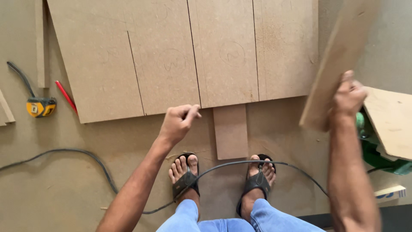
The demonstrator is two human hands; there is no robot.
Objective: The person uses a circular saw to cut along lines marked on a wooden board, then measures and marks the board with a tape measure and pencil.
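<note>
Cut fibreboard panels [180, 56] fill the upper frame. At right, the right hand [348, 96] grips a raised board offcut [339, 56]. At centre, the left hand [178, 122] curls loosely, empty, above a black cable [98, 165]. Far left lies a yellow tape measure [40, 106].

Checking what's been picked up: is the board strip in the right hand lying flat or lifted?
Lifted: the right hand grips the board strip, tilted above the floor.

A narrow board strip [339, 60] is gripped in the right hand [348, 96]; the left hand [178, 122] is held loosely curled above cut fibreboard panels [171, 56].
</note>
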